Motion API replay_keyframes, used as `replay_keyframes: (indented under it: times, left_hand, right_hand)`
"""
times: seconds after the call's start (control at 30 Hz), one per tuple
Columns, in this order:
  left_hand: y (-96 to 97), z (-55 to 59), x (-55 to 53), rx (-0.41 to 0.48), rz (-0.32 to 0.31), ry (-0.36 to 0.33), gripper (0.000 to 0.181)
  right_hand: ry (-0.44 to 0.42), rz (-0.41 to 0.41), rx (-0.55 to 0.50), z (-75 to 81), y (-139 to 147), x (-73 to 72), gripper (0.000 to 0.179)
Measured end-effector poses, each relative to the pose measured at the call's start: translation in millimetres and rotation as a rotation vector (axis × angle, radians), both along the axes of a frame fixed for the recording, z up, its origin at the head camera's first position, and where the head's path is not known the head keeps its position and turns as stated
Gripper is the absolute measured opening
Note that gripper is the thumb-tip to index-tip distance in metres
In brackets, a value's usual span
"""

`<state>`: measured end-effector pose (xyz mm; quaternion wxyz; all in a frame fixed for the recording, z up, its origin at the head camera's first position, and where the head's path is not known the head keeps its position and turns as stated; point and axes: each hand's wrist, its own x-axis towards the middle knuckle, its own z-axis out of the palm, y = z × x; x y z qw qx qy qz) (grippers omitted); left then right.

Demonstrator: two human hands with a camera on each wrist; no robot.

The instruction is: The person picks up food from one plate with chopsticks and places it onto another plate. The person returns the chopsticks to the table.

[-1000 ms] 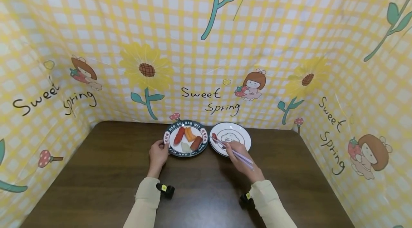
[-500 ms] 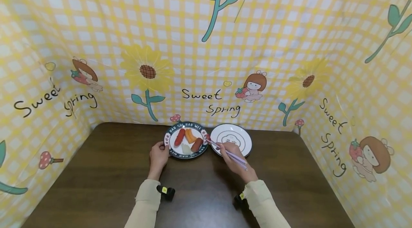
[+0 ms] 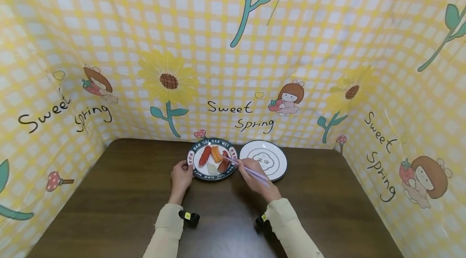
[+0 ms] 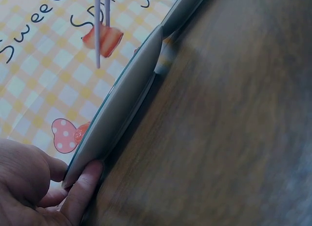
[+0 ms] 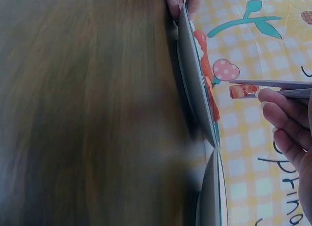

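Purple chopsticks (image 5: 273, 83) are held in my right hand (image 3: 256, 177), above the right side of the dark-rimmed plate (image 3: 212, 177). Between their tips is a small red piece of food with pale streaks (image 4: 113, 41), raised above the plate in both wrist views. On that plate lie a long red sausage-like piece (image 3: 205, 155), an orange piece (image 3: 216, 154), a brown sausage-like piece (image 3: 223, 166) and a pale whitish piece (image 3: 212, 169). My left hand (image 3: 181, 176) pinches the plate's left rim, thumb and fingers on either side of it.
A white plate (image 3: 282, 161) with a printed centre stands just right of the dark-rimmed one, their rims close together. Both are near the far edge of the brown wooden table (image 3: 218, 225). A yellow checked cloth (image 3: 218, 68) rises behind and at both sides.
My right hand has moved left with the chopsticks, carrying the red piece from over the white plate to over the dark-rimmed plate. The left hand keeps its hold on the rim.
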<state>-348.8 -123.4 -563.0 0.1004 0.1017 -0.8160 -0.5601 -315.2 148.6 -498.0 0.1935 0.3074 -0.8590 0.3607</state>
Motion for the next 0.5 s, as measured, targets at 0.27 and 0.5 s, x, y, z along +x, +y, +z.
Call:
replay_keyframes:
  times: [0.27,0.5]
  left_hand:
    - [-1.4,0.9,0.1,0.013,0.001,-0.011,0.039]
    - [-1.2,3.3,2.3,0.015,-0.006,-0.012,0.038]
  right_hand:
    - [-0.132,0.093,-0.028,-2.9,-21,-7.6,0.032]
    - [-0.229,0.136,-0.036,-5.9,-34,-10.5,0.033]
